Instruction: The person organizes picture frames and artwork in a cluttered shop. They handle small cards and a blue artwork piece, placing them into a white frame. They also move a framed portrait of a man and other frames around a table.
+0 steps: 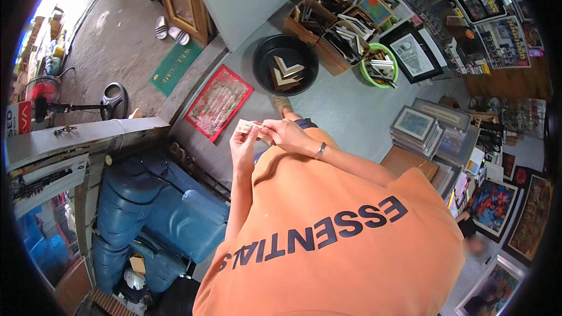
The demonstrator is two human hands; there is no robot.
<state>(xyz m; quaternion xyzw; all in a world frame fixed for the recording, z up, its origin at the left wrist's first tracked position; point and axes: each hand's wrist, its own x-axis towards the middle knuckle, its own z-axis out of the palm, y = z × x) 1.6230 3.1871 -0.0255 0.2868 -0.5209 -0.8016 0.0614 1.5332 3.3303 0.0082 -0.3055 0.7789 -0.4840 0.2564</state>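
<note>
My left hand [243, 147] and my right hand [285, 133] meet in front of my chest, above my orange shirt [339, 228]. Both pinch a small pale slip of paper or card [246, 127]: the left hand grips its lower side, and the right hand's fingertips hold its right end. On my right wrist is a thin metal bracelet [319, 151]. What is on the slip is too small to tell.
On the grey floor ahead lie a red patterned mat [218, 101], a green doormat [175, 65], a black tub [266, 52] of frame corners and a green basket [364, 69]. Blue barrels [170, 210] stand at left. Stacked framed pictures [430, 126] fill the right.
</note>
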